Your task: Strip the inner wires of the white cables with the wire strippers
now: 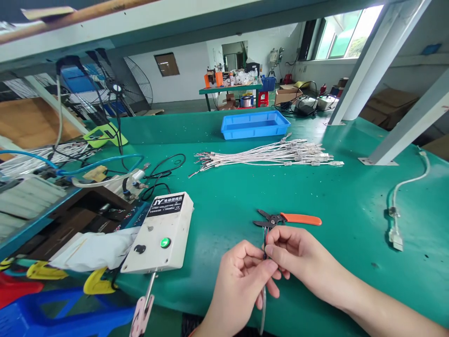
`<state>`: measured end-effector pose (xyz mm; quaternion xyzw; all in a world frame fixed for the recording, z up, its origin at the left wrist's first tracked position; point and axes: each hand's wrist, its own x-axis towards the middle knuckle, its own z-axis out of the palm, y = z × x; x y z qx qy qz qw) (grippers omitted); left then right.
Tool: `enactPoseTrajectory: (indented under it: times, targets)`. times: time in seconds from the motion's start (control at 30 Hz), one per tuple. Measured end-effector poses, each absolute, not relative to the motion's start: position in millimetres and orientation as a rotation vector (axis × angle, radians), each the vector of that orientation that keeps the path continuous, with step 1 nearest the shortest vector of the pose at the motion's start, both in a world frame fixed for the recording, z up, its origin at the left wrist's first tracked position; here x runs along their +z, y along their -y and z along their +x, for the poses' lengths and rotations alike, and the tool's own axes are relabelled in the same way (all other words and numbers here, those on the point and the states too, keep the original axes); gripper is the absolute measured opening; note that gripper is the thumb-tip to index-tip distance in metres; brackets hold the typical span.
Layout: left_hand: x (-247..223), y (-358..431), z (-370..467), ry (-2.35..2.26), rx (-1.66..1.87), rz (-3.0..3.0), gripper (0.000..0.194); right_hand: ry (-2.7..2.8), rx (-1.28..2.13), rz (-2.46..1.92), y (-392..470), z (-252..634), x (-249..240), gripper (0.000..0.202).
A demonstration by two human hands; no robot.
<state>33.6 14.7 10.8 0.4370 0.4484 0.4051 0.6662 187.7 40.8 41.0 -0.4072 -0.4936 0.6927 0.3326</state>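
Between my two hands is a grey cable [264, 309] with thin dark and red wires at its upper end. My left hand [242, 281] pinches it around the point where the wires leave the jacket. The thumb and finger of my right hand [293, 250] close on the thin wires just above. Right behind the wire tips lie wire strippers [275, 219] with an orange handle, their dark jaws pointing left. Farther back rests a bundle of white cables [259, 153], with bare wire ends at left and USB plugs at right.
A blue tray [255, 127] stands behind the bundle. On the left is a white control box [161, 231] with a lit green button. One single USB cable [394, 210] lies at the right, near metal posts [403, 126]. A shelf beam [196, 28] crosses overhead.
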Motion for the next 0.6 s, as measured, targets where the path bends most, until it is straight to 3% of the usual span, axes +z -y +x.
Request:
enactPoseTrajectory:
  times: [0.6]
  targets:
    - [9, -9, 48, -1.261, 0.956, 1.099, 0.021, 1.346, 1.654, -1.173, -39, 186, 37, 0.025]
